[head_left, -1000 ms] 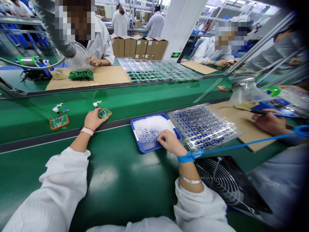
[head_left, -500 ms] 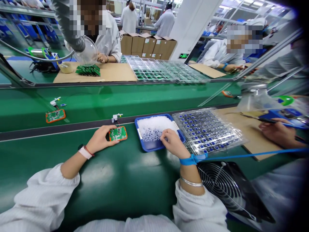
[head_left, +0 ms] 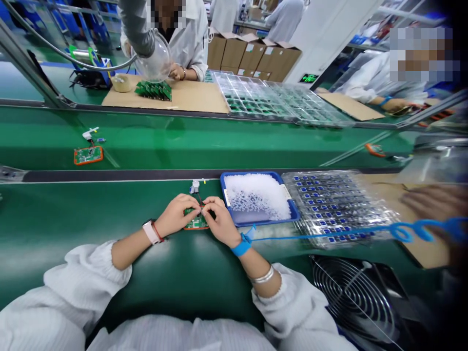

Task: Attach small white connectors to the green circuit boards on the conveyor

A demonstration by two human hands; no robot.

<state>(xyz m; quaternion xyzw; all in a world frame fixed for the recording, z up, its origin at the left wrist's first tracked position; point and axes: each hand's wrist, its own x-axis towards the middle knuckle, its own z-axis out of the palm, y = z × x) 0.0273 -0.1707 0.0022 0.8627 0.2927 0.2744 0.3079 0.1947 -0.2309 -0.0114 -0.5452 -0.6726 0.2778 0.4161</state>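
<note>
Green circuit board (head_left: 196,224) with an orange edge lies flat on the near belt, pinned between 2 hands. The left hand (head_left: 175,215) and right hand (head_left: 220,222) curve inward in a narrow hold, fingertips meeting over the board from either side, so most of it is hidden. Its long axis seems to run left to right across the view, though the covered corners make that uncertain. Thin wires rise from it to a small white connector (head_left: 195,186), which points away from the person and rests just short of the dark belt edge. A blue wrist strap (head_left: 241,246) circles the right wrist, and its blue cord (head_left: 405,232) trails right, apparently to keep the wrist tethered. Just right of the hands, a blue tray (head_left: 224,187) holds white granules (head_left: 256,192), within easy reach. Beyond it, a clear plastic tray (head_left: 340,207) carries rows of small blue parts. A second circuit board (head_left: 88,155) lies farther along on the far belt. Across that belt, a co-worker (head_left: 188,44) works at a cardboard sheet (head_left: 164,97).
</note>
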